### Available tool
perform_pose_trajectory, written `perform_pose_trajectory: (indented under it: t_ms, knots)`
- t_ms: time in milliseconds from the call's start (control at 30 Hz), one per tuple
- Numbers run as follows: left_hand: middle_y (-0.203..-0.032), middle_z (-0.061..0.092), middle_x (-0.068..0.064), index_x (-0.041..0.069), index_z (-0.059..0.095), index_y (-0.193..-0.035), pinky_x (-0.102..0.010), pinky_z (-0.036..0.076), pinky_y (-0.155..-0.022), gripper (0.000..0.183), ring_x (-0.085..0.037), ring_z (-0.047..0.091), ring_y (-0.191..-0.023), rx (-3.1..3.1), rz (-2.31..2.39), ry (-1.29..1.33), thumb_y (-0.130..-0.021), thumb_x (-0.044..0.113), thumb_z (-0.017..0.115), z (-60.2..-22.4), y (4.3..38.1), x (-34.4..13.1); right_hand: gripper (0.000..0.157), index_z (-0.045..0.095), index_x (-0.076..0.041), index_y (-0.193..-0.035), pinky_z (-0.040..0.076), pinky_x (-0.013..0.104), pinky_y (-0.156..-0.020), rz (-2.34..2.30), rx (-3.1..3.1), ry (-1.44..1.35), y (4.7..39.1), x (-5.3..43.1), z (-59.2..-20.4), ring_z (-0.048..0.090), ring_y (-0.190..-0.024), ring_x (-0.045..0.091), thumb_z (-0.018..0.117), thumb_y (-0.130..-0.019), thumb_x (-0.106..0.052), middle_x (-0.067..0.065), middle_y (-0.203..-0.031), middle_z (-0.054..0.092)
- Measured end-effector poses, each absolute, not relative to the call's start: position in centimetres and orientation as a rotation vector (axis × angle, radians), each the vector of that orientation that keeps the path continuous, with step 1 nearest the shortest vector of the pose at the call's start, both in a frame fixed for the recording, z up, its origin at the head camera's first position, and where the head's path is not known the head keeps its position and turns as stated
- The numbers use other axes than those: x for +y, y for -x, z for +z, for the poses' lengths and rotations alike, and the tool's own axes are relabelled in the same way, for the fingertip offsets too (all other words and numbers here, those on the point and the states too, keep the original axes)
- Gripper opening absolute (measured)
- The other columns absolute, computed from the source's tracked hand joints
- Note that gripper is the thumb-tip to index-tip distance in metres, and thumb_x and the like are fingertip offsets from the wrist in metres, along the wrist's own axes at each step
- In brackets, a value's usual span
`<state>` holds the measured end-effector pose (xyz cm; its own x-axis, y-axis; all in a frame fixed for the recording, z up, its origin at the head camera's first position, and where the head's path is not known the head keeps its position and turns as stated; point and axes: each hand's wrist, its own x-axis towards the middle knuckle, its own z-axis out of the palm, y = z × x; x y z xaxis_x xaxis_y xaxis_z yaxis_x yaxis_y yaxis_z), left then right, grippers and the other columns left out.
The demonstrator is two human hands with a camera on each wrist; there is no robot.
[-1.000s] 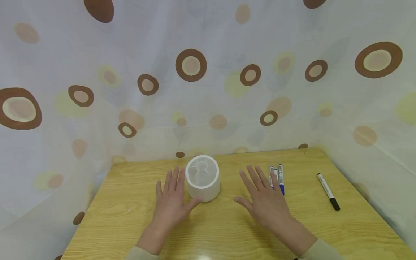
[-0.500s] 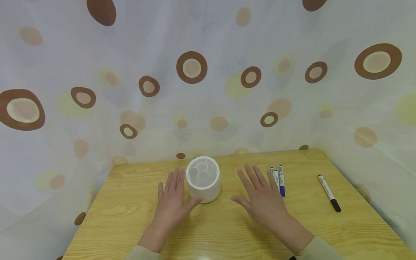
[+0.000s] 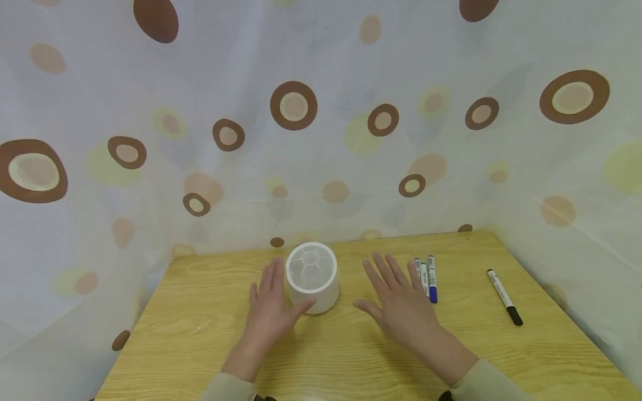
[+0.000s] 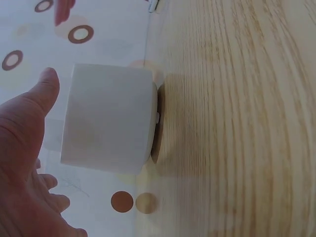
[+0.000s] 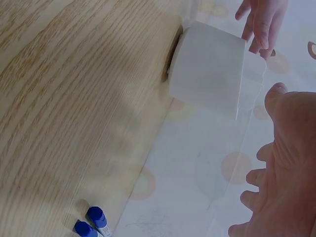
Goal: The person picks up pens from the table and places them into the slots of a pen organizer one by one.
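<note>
A white round pen holder (image 3: pixel 326 298) with clear divided compartments in its top stands upright on the wooden table. Close to its left side is my left hand (image 3: pixel 271 314), fingers straight and thumb spread past the holder's front. The left wrist view shows a gap between this thumb and the white wall of the pen holder (image 4: pixel 106 118). My right hand (image 3: pixel 403 309) hovers palm down to the right of the holder, fingers spread and holding nothing. Just beyond its fingers lie three whiteboard markers (image 3: pixel 433 278), partly hidden by the hand; blue caps (image 5: pixel 97 216) show in the right wrist view.
Another marker with a black cap (image 3: pixel 504 296) lies apart near the right side of the table (image 3: pixel 331 367). A white curtain (image 3: pixel 336 150) with brown and yellow circles hangs behind the table and along both sides.
My left hand has turned slightly and shifted a little to the right, by the pen holder. My right hand has drifted slightly left, away from the markers. The objects stay in place.
</note>
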<state>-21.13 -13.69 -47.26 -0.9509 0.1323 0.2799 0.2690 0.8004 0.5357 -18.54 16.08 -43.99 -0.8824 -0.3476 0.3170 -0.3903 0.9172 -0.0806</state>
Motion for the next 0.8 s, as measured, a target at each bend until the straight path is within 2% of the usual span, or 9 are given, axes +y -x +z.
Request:
perform_pose_trajectory:
  t_ms: [333, 800]
  knots:
    - [-0.178, 0.026, -0.025, 0.001, 0.022, -0.173, -0.08, 0.015, -0.126, 0.113, -0.046, 0.025, -0.164, -2.716, -0.94, 0.279, -0.095, 0.053, 0.085, -47.8, 22.0, -13.0, 0.084, 0.036, -0.011, -0.174, 0.008, 0.071, -0.132, 0.227, -2.78, -0.541, 19.0, 15.6, -44.1, 0.022, -0.166, 0.039, 0.06, -0.11, -0.061, 0.014, -0.181, 0.027]
    - [-0.174, 0.031, -0.026, 0.002, 0.021, -0.174, -0.079, 0.017, -0.126, 0.113, -0.047, 0.032, -0.16, -2.694, -1.013, 0.268, -0.096, 0.054, 0.084, -48.3, 22.7, -12.7, 0.084, 0.038, -0.01, -0.173, 0.015, 0.073, -0.13, 0.266, -2.781, -0.571, 20.0, 15.2, -44.8, 0.027, -0.164, 0.042, 0.062, -0.109, -0.058, 0.015, -0.179, 0.032]
